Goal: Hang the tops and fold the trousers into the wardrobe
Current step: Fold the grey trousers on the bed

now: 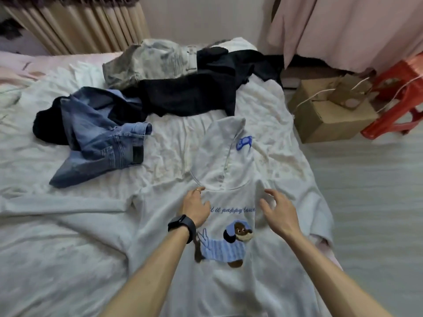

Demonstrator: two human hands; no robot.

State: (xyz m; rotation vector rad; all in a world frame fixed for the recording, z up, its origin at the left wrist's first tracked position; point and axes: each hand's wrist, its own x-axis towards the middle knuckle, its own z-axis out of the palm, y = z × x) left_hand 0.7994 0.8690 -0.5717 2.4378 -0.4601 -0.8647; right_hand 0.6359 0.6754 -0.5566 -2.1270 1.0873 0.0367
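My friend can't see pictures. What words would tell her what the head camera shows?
A white hoodie with a dog picture lies flat on a bed; the left hand rests near its neck, the right hand hovers open above it. Jeans, black clothes and pale trousers lie heaped behind; a box and red stool stand on the floor.

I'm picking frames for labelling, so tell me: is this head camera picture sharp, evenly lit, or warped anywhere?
Head view: soft, even light, no glare; its wide angle bows the right edge of the bed; the lettering on the white hoodie is smeared; stitching on the blue jeans reads clearly, while the cardboard box and beige curtain look softer.
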